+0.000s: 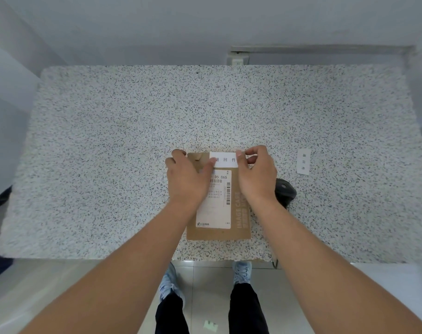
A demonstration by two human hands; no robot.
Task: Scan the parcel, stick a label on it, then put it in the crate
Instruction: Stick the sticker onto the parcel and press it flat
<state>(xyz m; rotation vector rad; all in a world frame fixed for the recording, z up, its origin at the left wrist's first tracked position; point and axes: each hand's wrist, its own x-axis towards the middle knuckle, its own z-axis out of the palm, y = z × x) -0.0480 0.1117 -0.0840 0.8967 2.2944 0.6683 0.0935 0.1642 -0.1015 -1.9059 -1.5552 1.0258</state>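
Observation:
A flat brown cardboard parcel (239,227) lies on the speckled table near its front edge, with a white shipping slip (217,210) and barcodes on top. A white label (225,159) with three printed characters lies across the parcel's far end. My left hand (187,179) rests on the parcel, its thumb pressing the label's left end. My right hand (257,174) presses the label's right end with thumb and fingers. No crate is in view.
A black handheld scanner (286,190) lies just right of the parcel, partly hidden by my right wrist, its cable hanging over the front edge. Another white label (303,161) lies farther right. The speckled table (133,141) stretches far and left. A paper scrap (210,325) lies on the floor.

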